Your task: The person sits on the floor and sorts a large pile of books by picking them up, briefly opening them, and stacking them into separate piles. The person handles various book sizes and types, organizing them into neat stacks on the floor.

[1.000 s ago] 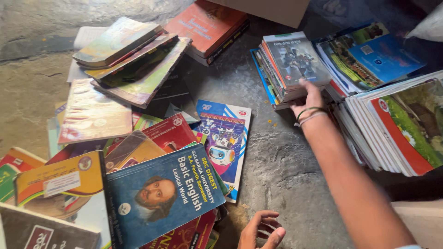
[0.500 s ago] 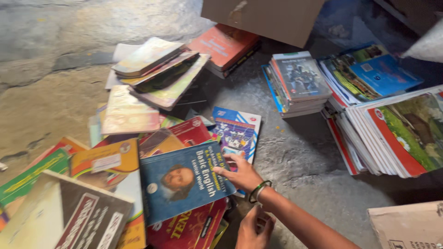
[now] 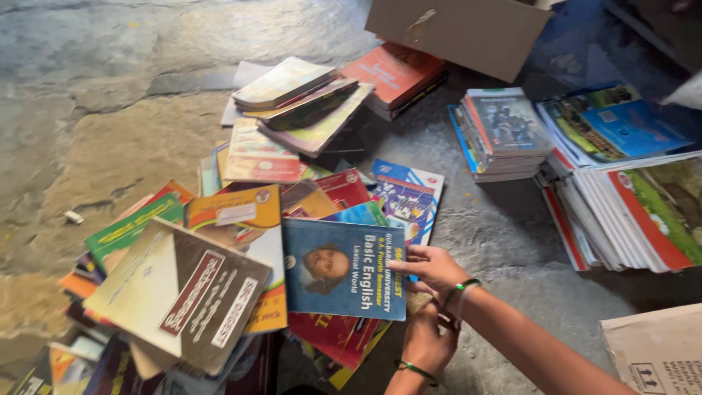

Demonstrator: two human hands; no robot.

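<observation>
A blue paperback with a portrait on its cover [image 3: 342,268] lies on top of a loose heap of books on the stone floor. My right hand [image 3: 430,269] grips its right edge, thumb on the cover, a green bangle on the wrist. My left hand [image 3: 424,341] sits just below, at the book's lower right corner beside red books [image 3: 333,333]. Its fingers are tucked behind the right wrist, so their grip is hidden.
A large cream-and-brown book [image 3: 183,292] tilts at the heap's left. Behind it is a fanned pile [image 3: 300,102] and a red book [image 3: 395,69]. A neat stack [image 3: 501,132] and rows of thin booklets [image 3: 636,212] sit on the right. Cardboard boxes [image 3: 468,29] [image 3: 651,351] stand at the top and bottom right.
My right hand left the neat stack on the right and came down onto the blue book's edge. The left hand moved up beside it. The view shifted left and down.
</observation>
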